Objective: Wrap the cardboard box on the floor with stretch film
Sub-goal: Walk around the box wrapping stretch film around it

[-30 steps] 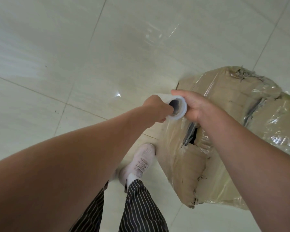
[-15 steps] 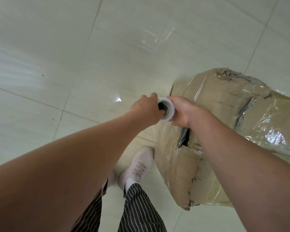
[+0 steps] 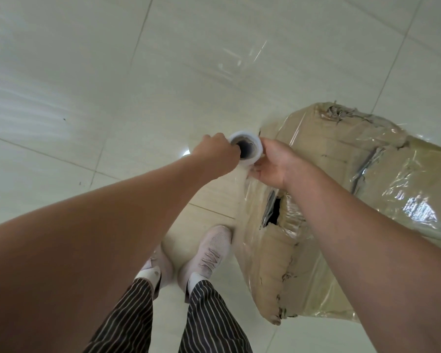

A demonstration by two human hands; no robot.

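Observation:
A worn brown cardboard box (image 3: 323,154) stands on the floor at the right, with torn corners, a dark hole in its near side and shiny stretch film over it. A white roll of stretch film (image 3: 247,147) is held upright at the box's left corner, its open core facing me. My left hand (image 3: 218,155) grips the roll's top with a finger in the core. My right hand (image 3: 273,164) cups the roll from the right. Clear film runs from the roll down onto the box's near side.
The floor is pale glossy tile (image 3: 112,72) with thin grout lines. My two feet in pale sneakers (image 3: 209,253) and striped trousers (image 3: 206,317) stand just left of the box's near corner. Open floor lies to the left and beyond the box.
Both hands with the roll have shifted left along the box's near side toward its left corner. My second foot has stepped into view beside the first.

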